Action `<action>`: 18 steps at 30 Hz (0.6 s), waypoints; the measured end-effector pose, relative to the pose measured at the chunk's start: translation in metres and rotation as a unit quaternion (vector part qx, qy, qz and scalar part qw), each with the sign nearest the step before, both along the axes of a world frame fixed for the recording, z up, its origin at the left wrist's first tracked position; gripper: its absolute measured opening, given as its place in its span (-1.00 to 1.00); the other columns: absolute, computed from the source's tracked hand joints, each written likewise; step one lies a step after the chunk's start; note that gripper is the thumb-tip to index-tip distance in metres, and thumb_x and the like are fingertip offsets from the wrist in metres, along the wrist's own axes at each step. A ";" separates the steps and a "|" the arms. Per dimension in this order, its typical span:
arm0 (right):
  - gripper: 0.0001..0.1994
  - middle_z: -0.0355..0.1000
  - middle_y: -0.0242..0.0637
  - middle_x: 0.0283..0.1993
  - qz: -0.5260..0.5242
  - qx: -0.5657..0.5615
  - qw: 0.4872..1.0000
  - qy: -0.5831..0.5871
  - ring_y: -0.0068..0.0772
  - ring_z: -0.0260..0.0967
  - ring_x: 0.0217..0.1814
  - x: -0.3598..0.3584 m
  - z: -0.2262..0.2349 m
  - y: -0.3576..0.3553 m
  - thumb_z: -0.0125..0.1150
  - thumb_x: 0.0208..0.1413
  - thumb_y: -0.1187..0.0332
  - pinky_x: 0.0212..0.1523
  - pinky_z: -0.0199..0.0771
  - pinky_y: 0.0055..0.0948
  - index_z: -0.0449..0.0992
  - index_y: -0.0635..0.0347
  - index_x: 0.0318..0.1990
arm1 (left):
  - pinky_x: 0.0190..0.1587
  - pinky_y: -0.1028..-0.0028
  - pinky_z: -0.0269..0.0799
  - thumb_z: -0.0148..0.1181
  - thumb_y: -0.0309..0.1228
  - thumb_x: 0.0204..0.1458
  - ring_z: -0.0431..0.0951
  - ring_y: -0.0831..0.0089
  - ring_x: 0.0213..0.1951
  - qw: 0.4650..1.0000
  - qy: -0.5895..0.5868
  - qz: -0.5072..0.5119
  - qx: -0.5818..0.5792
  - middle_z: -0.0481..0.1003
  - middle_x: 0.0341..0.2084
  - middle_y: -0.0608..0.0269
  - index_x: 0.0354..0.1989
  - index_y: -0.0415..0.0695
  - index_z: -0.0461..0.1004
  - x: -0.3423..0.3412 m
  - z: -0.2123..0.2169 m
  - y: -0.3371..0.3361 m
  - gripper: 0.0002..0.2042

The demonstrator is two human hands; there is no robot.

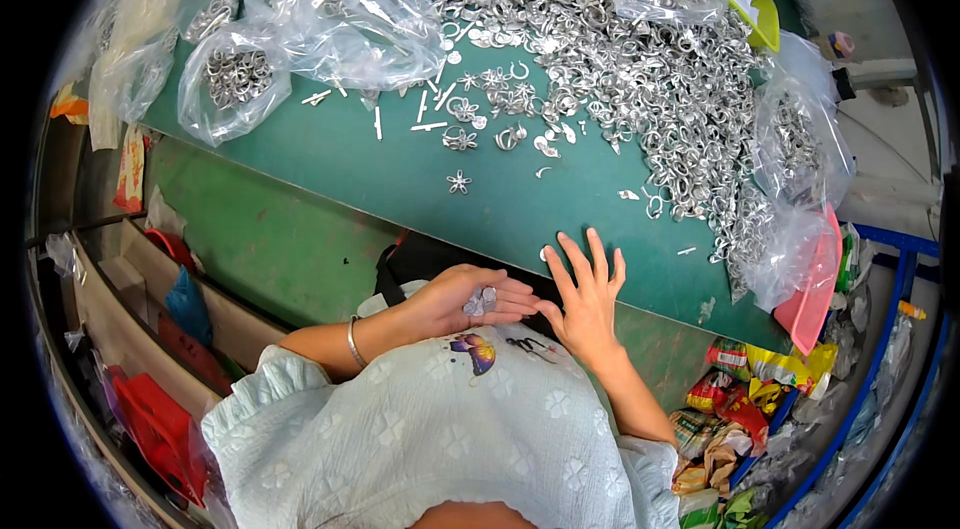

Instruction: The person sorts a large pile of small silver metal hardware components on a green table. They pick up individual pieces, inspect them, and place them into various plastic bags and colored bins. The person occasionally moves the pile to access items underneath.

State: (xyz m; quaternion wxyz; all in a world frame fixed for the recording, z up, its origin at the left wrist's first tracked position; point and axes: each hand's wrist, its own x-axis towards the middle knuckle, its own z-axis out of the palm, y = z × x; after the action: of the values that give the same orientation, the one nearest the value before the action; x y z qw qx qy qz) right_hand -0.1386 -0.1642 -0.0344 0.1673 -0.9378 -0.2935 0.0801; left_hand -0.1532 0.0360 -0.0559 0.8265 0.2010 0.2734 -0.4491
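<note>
My left hand [455, 301] is palm up below the table's front edge, fingers together, holding several small silver discs [480, 302] in its palm. Over the table edge, my right hand [588, 299] is open with its fingers spread and nothing in it. Its fingertips are close to one small round disc [545, 253] on the green table [400, 184]. Farther in lie a flower-shaped metal piece [459, 182], rings [510, 137] and thin metal bars [379, 124]. A large heap of silver metal jewellery pieces [690, 109] covers the far and right part of the table.
Clear plastic bags [345, 9] stand along the far left, one smaller bag [235, 84] full of metal pieces. A pink tray [812, 289] is at the right edge, a yellow-green basin [757, 4] at the far right. Drawers [130, 319] and a blue rack [900, 299] flank me.
</note>
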 end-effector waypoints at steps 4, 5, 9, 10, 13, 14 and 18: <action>-0.44 0.10 -0.23 0.20 0.069 0.034 0.997 0.002 0.03 -0.16 0.32 -0.016 -0.008 0.007 0.20 -0.19 0.13 0.19 -0.31 0.15 0.34 0.08 0.05 | 0.09 0.28 0.28 -0.18 -0.47 0.06 0.34 0.18 0.05 0.989 0.031 0.114 -0.088 0.31 -0.01 -0.10 0.00 -0.41 0.24 -0.008 -0.030 -0.009 -0.65; -0.48 0.12 -0.22 0.19 0.096 0.042 0.994 0.017 0.03 -0.16 0.32 -0.017 -0.005 0.009 0.21 -0.19 0.17 0.19 -0.29 0.12 0.37 0.09 0.01 | 0.08 0.30 0.29 -0.17 -0.48 0.04 0.35 0.20 0.03 0.988 0.024 0.133 -0.077 0.32 -0.02 -0.08 0.00 -0.41 0.24 -0.007 -0.024 -0.010 -0.64; -0.46 0.10 -0.19 0.19 0.030 0.096 0.992 -0.072 0.01 -0.14 0.31 0.032 0.006 0.026 0.25 -0.22 0.29 0.19 -0.23 0.08 0.34 0.08 0.04 | -0.02 0.35 0.36 -0.13 -0.56 0.02 0.44 0.30 -0.14 0.993 -0.008 0.114 -0.038 0.42 -0.19 -0.01 -0.08 -0.38 0.34 -0.006 -0.030 -0.006 -0.71; -0.49 0.09 -0.18 0.19 0.011 0.070 0.993 -0.098 0.02 -0.15 0.30 0.051 0.013 0.035 0.22 -0.17 0.27 0.18 -0.21 0.08 0.34 0.08 0.03 | -0.04 0.36 0.38 -0.13 -0.58 0.02 0.46 0.33 -0.18 0.995 -0.025 0.095 -0.006 0.44 -0.23 0.01 -0.11 -0.37 0.36 -0.005 -0.028 -0.004 -0.73; -0.54 0.07 -0.18 0.20 -0.020 0.012 0.987 -0.156 0.02 -0.16 0.30 0.082 0.003 0.041 0.18 -0.09 0.22 0.17 -0.21 0.10 0.35 0.04 0.04 | -0.08 0.41 0.41 -0.13 -0.62 0.02 0.47 0.37 -0.22 0.997 -0.067 0.026 0.012 0.46 -0.24 -0.01 -0.10 -0.41 0.37 -0.009 -0.027 0.000 -0.73; -0.55 0.07 -0.18 0.20 -0.031 -0.013 0.987 -0.157 0.02 -0.16 0.30 0.086 -0.001 0.038 0.17 -0.07 0.21 0.17 -0.22 0.11 0.35 0.03 0.04 | -0.08 0.42 0.41 -0.14 -0.62 0.02 0.46 0.38 -0.23 0.997 -0.079 0.002 0.003 0.45 -0.23 -0.02 -0.09 -0.42 0.36 -0.008 -0.025 0.001 -0.72; -0.55 0.07 -0.18 0.20 -0.073 -0.078 0.983 -0.151 0.01 -0.16 0.30 0.074 0.000 0.019 0.15 -0.04 0.17 0.17 -0.24 0.12 0.34 0.05 0.04 | 0.05 0.36 0.32 -0.15 -0.61 0.03 0.41 0.25 -0.04 0.999 -0.035 0.020 0.011 0.37 -0.07 -0.10 0.01 -0.43 0.26 -0.004 -0.010 0.008 -0.66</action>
State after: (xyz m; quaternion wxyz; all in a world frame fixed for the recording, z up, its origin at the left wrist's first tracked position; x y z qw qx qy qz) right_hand -0.0646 -0.1450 -0.0345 0.0527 -0.9681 -0.2393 -0.0526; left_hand -0.1573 0.0435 -0.0656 0.8421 0.2199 0.2532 -0.4223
